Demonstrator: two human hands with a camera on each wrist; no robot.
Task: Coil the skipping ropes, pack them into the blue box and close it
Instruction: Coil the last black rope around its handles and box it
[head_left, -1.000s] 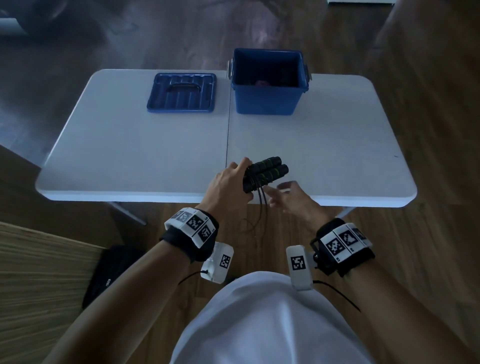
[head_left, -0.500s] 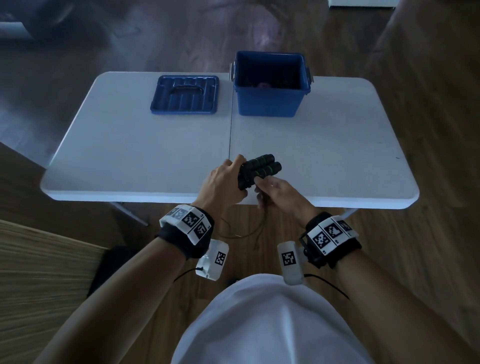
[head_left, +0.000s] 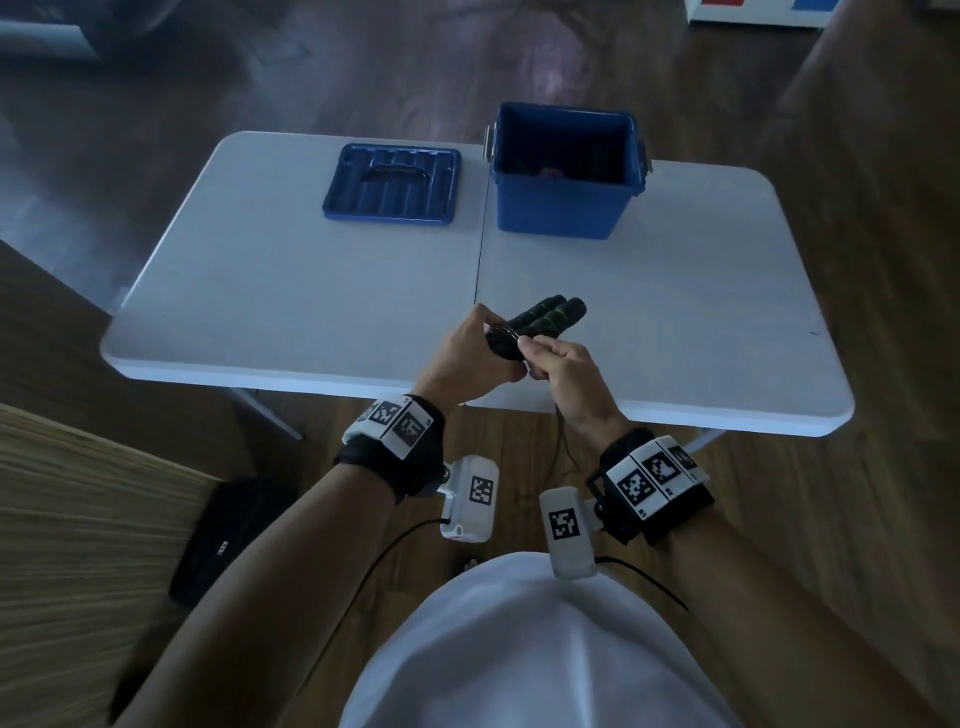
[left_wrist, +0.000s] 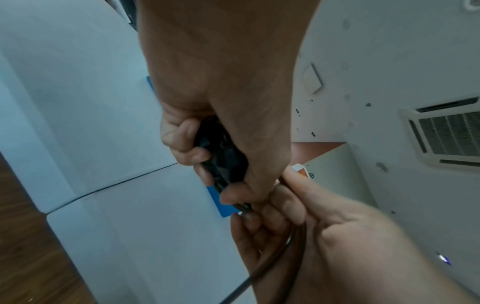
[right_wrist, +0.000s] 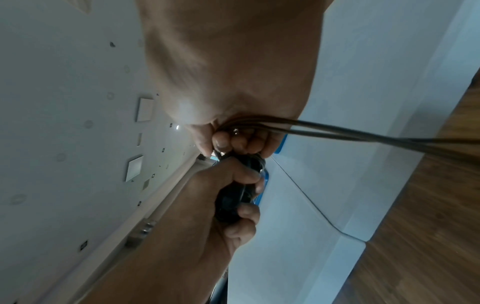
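Note:
Over the table's near edge my left hand (head_left: 470, 353) grips the two black skipping-rope handles (head_left: 545, 317) side by side, their ends pointing away to the right. My right hand (head_left: 558, 366) pinches the thin dark cord (right_wrist: 337, 129) right beside the handles; the cord (head_left: 558, 441) hangs down below the table edge. In the left wrist view the left hand's fingers (left_wrist: 182, 139) curl round the handles (left_wrist: 226, 160) and the cord (left_wrist: 272, 259) runs through the right hand. The open blue box (head_left: 566, 171) stands at the table's far side, something reddish inside. Its blue lid (head_left: 392, 184) lies flat to the left.
The white folding table (head_left: 311, 291) has a seam down its middle. A black bag (head_left: 223, 540) lies on the wooden floor under the left arm. A light wooden surface (head_left: 78, 545) sits at the lower left.
My right hand has come up from below the handles and now pinches the cord against them. Both hands have shifted slightly further over the table.

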